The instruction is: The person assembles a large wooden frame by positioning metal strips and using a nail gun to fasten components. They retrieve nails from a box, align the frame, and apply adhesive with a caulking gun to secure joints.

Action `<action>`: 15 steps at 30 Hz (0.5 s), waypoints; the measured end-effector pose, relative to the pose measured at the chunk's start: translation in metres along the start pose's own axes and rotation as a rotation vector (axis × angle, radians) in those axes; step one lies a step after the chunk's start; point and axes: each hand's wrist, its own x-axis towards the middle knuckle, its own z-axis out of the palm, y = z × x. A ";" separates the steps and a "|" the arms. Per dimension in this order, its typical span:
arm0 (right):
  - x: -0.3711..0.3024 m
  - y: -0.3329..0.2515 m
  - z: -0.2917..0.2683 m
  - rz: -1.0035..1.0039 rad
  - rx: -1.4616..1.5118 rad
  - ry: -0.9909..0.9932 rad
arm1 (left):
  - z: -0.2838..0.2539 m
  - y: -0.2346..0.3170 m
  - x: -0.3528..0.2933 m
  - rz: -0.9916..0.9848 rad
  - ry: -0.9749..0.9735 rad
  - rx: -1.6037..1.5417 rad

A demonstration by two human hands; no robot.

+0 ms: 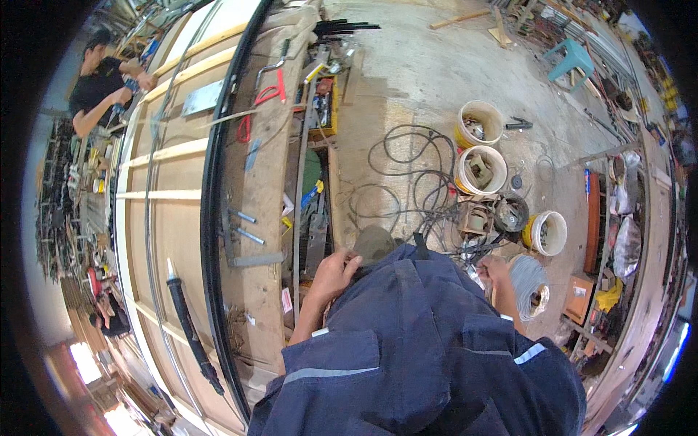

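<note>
My left hand [337, 272] is beside the front of my dark blue work clothes [407, 305], its fingers curled in. Its fingertips reach the edge of a dark, rounded grey-brown thing [374, 245], whose kind I cannot make out. On the other side, my right hand [496, 273] has bent fingers, with thumb and forefinger close together. Whatever either hand may hold is hidden or too small to name. Right beside my right hand stands a large coil of grey wire [529, 283] on the floor.
To the left, a long panel frame with wooden slats [174, 195] carries a caulking gun [190, 327]. A hacksaw [273, 80] lies on the workbench [265, 174]. Black cables [418, 171] and white buckets [480, 168] are on the floor ahead. Another person [98, 83] works at far left.
</note>
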 end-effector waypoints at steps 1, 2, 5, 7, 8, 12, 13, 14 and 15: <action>-0.002 0.009 0.001 0.036 0.041 0.032 | -0.001 0.011 0.017 0.010 -0.045 0.030; -0.003 0.015 -0.001 0.073 0.081 0.058 | -0.002 0.020 0.033 0.015 -0.086 0.062; -0.004 0.022 -0.013 -0.780 -1.085 -0.019 | 0.008 0.024 0.089 0.110 -0.136 0.070; 0.007 0.031 -0.010 -0.578 -0.930 -0.008 | 0.008 0.038 0.127 0.142 -0.182 0.069; 0.013 0.024 -0.008 -0.599 -0.927 -0.039 | 0.005 0.049 0.144 0.131 -0.202 0.063; 0.053 -0.028 0.005 -0.380 -0.901 0.026 | 0.008 0.050 0.242 0.116 -0.325 0.121; 0.071 -0.055 0.008 -0.304 -0.830 -0.036 | 0.007 0.045 0.258 0.105 -0.310 0.096; 0.096 -0.075 0.000 -0.378 -0.878 -0.024 | 0.004 0.048 0.284 0.064 -0.340 0.112; 0.118 -0.092 -0.013 -0.445 -0.933 -0.019 | -0.005 0.059 0.312 0.085 -0.323 0.147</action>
